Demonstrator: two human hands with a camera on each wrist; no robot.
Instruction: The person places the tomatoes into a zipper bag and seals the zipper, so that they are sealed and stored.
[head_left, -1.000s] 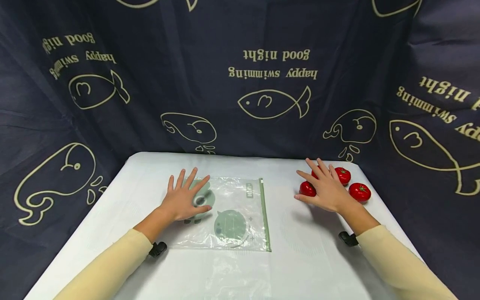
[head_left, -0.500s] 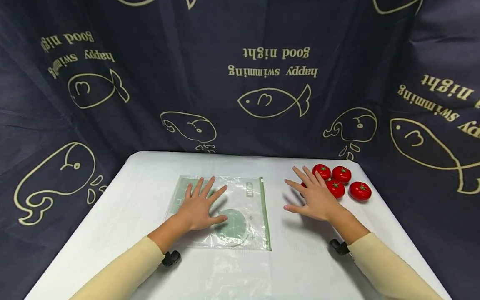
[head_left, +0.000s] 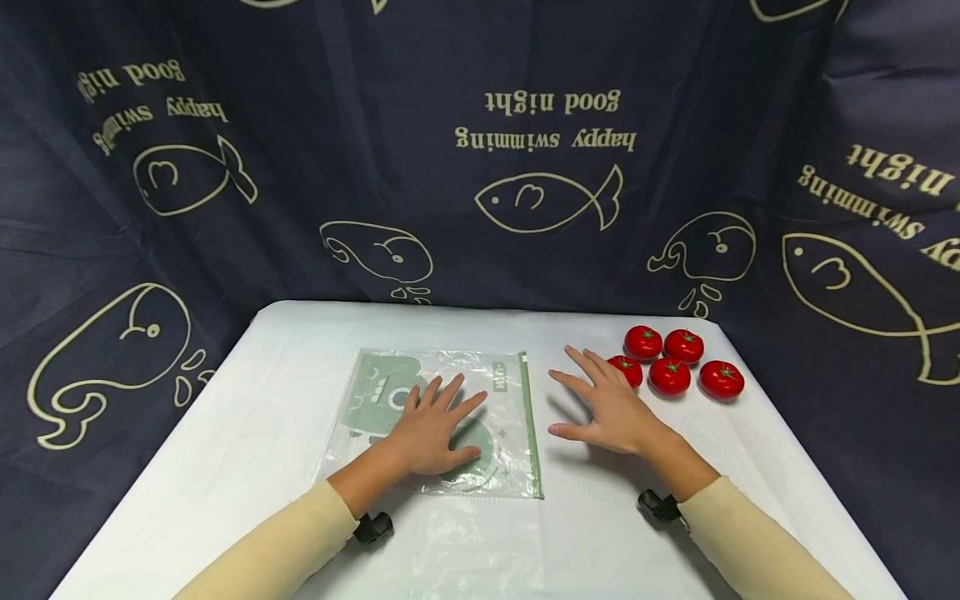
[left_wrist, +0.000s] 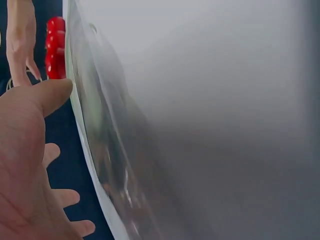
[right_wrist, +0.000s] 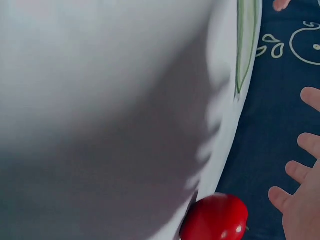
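A clear zip bag with green cartoon prints lies flat on the white table, its green zip edge facing right. Over the bag's lower middle hovers my left hand, fingers spread and holding nothing. In the left wrist view a gap shows between that hand and the bag. My right hand, also spread and holding nothing, is in the air between the zip edge and several red tomatoes. It partly covers the leftmost tomato. One tomato appears low in the right wrist view.
The white table ends at a dark blue curtain printed with fish, whales and words, which hangs behind and at both sides. The tomatoes sit near the table's far right corner. Black wrist cameras are strapped under both wrists.
My left hand has moved right and toward me across the bag, uncovering its left print. My right hand has moved left and nearer, away from the tomatoes. Bag and tomatoes stay put.
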